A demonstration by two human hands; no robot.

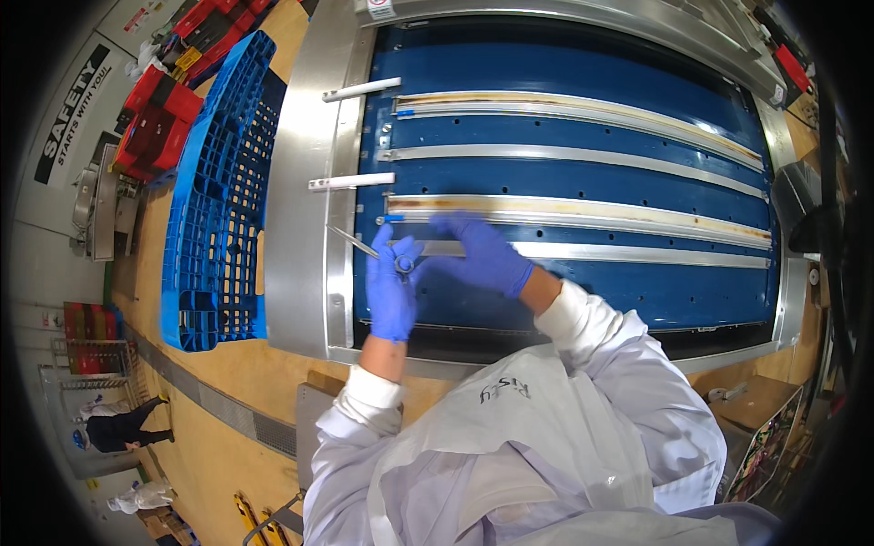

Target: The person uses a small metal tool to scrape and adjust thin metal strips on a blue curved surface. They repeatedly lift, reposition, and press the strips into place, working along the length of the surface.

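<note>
My left hand, in a blue glove, is closed around a slim metal wrench. Its thin shaft points up and left, and a round end shows by my fingers. Just to the right, my right hand, gloved the same way, hovers with fingers stretched out and slightly blurred; nothing shows in it. Both hands are over the near left part of a blue machine bed. Beneath and beyond them runs a metal rail with brown stains and a small blue tip at its left end.
A second stained rail and plain metal strips cross the bed. Two white rods jut over the steel frame at left. A blue plastic pallet stands upright beyond it. Another person is far off at lower left.
</note>
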